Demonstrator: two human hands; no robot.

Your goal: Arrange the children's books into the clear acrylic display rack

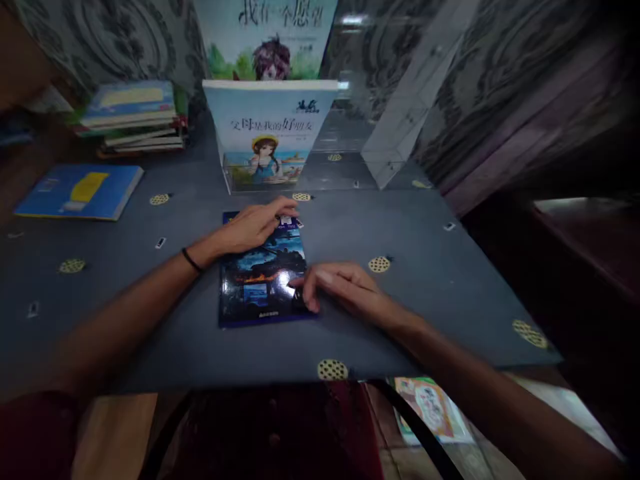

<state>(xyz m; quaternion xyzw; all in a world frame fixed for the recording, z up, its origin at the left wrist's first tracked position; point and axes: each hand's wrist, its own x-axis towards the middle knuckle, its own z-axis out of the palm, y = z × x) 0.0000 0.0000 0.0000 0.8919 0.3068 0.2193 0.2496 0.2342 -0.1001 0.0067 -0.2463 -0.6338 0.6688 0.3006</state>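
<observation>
A dark blue book (260,273) with a glossy cover of warships and flames lies flat on the table. Across its upper part rests my left hand (255,223), palm down with the fingers stretched out, hiding most of the title. At the book's lower right edge is my right hand (343,287), its fingers bent and closed at the cover's edge. One fingertip of it shows over the cover; the underside of the grip is hidden. The book looks closed.
Behind the book, a clear acrylic stand (400,127) holds a light blue book (273,133) and another book (270,40). To the left are a blue book (83,193) and a book stack (135,117). The patterned table (415,307) ends at the right; a colourful book (427,407) lies below.
</observation>
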